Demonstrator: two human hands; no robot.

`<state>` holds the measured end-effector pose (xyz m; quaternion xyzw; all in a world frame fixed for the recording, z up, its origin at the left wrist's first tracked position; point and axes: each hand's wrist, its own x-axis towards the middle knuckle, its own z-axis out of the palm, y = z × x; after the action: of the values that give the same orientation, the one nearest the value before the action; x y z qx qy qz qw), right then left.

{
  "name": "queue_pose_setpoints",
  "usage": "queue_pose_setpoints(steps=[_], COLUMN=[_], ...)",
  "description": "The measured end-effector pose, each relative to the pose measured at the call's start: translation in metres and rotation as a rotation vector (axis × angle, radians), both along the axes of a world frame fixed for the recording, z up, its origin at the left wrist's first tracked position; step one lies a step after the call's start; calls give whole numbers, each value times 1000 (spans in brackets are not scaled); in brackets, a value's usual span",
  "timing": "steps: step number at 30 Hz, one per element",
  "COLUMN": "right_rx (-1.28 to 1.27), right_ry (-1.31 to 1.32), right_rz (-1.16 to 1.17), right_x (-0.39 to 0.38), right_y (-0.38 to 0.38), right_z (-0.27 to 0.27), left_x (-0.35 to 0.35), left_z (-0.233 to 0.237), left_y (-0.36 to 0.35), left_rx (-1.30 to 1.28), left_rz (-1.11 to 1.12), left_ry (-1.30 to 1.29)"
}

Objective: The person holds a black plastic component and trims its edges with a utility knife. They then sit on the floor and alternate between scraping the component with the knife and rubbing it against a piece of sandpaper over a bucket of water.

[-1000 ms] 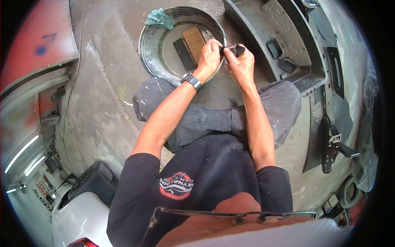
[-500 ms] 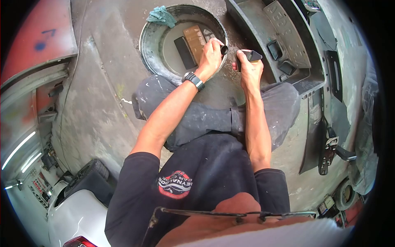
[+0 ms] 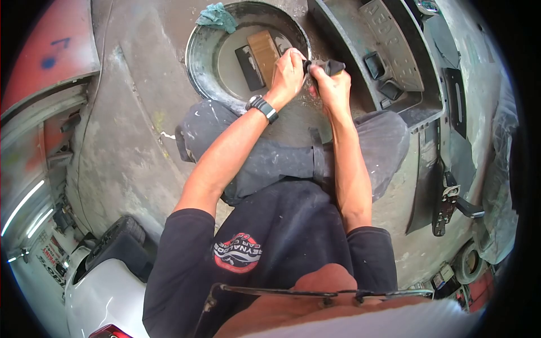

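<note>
My left hand [image 3: 288, 74], with a watch [image 3: 262, 108] on the wrist, reaches over the near right rim of a round metal tub [image 3: 194, 73]. Its fingers are closed on a small black round-ended piece [image 3: 306, 65]. Close beside it, my right hand [image 3: 333, 89] grips a dark block with a yellowish edge [image 3: 336, 68], its thumb pointing toward the black piece. The fingers of both hands are partly hidden. Inside the tub, a brown block [image 3: 263, 53] and a dark flat block [image 3: 248, 69] lie in cloudy water. A teal cloth [image 3: 217, 18] hangs over the far left rim.
To the right of the tub sits a large dark molded panel [image 3: 349, 48] with raised lettering and square recesses. More trim parts [image 3: 448, 197] and plastic sheeting [image 3: 499, 186] lie farther right. A red painted panel [image 3: 51, 50] stands at upper left, a white car [image 3: 107, 296] at lower left.
My right hand has moved left with the dark block, closing the gap to the black piece in my left hand. The view has shifted slightly.
</note>
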<state>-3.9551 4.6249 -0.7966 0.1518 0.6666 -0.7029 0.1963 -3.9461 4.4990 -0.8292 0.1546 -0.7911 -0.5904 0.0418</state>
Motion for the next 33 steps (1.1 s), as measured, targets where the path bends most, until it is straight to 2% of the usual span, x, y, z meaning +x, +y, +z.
queue_pose_setpoints(steps=[2, 6, 7, 10, 11, 14, 15, 18, 19, 22, 23, 26, 27, 30, 31, 33], right_rx=[203, -44, 4, 126, 124, -23, 11, 149, 132, -14, 55, 242, 211, 4, 46, 133], right_ry=[307, -132, -97, 280, 265, -102, -78, 270, 251, -61, -46, 402, 337, -92, -91, 220], right_rz=[-10, 17, 31, 29, 12, 52, 84, 72, 44, 47, 87, 71, 28, 57, 103, 82], right_x=[-1, 5, 3, -2, 0, 5, 4, -3, 0, 8, 5, -6, 0, 7, 3, -5], right_y=[-6, -1, -1, -2, -4, 1, 4, 3, 0, 1, 3, -2, -2, 1, 4, 2], right_z=[-9, 5, 10, -7, -7, 9, 4, -10, -5, 7, 10, -10, -11, 10, 14, -10], left_x=[1, 2, 2, 1, 1, 1, 2, 1, 1, 2, 1, 0, 1, 2, 2, 2], left_z=[-1, 5, 4, -5, -6, -7, -6, 3, 2, 2, 1, 4, 4, 6, 7, 6], left_y=[-1, -2, -2, -4, -4, -6, -5, -5, -5, -4, -4, -7, -6, -5, -5, -4], left_rx=[2, -12, -10, 23, 26, 41, 49, 69, 67, 63, 63, 39, 33, 13, 7, 15], left_rz=[-5, 20, 12, -13, -11, -7, -11, -43, -36, -7, -11, -64, -56, -39, -47, -52], left_ry=[4, -29, -12, -22, -13, -1, -3, -56, -60, -66, -72, -40, -35, -17, -15, -25])
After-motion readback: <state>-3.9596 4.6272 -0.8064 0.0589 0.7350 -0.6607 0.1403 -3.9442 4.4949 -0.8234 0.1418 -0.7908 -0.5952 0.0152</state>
